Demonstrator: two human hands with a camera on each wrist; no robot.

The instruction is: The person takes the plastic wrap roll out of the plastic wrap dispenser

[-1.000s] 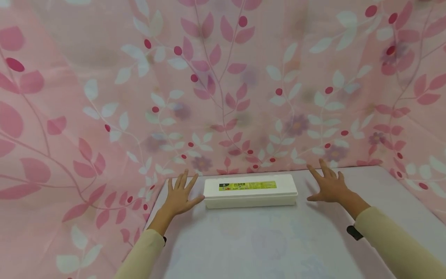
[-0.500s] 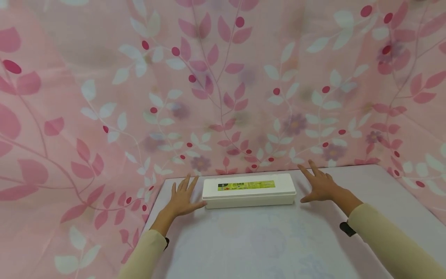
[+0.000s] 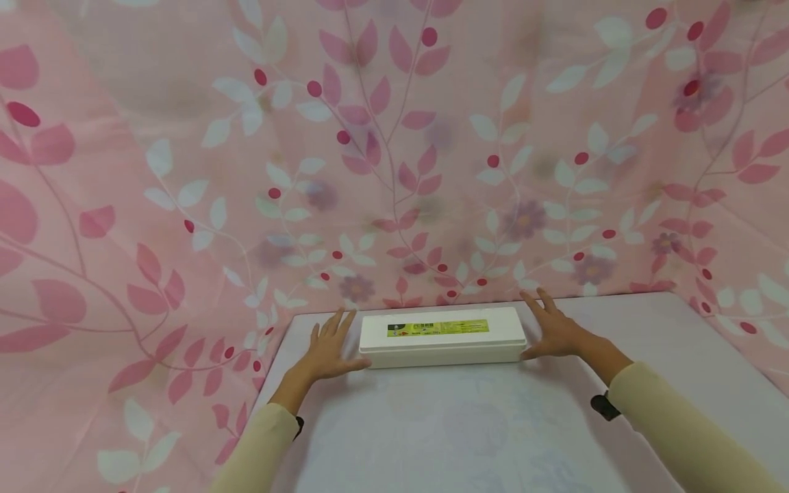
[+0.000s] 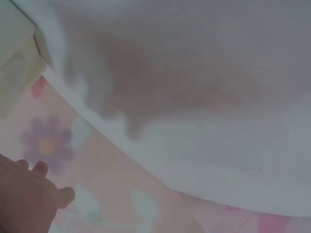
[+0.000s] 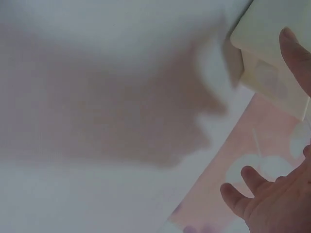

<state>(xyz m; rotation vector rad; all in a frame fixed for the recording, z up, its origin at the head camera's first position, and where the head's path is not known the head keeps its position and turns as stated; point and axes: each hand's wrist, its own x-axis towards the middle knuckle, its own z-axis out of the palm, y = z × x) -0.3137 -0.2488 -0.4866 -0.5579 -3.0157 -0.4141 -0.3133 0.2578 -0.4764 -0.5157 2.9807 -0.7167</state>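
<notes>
A long white lidded box (image 3: 442, 355) with a yellow-green label (image 3: 437, 328) on its lid lies near the back of the table. My left hand (image 3: 323, 356) is spread at its left end, the thumb overlapping the front left corner in the head view. At the other end, my right hand (image 3: 555, 332) has its fingers spread, with the thumb right by the front right corner. The left wrist view shows part of the left hand (image 4: 29, 196) and an end of the box (image 4: 19, 73). In the right wrist view, the right hand's thumb (image 5: 297, 60) overlaps the box (image 5: 267, 73).
A pale cloth with faint flower prints covers the table (image 3: 456, 431). Behind it and along both sides hangs a pink curtain (image 3: 394, 171) with leaf and berry patterns. Soft hand shadows (image 5: 121, 107) fall on the cloth.
My right hand has moved left to the box's right end. The left hand has shifted slightly right, its thumb now overlapping the box's corner. The box stays where it was.
</notes>
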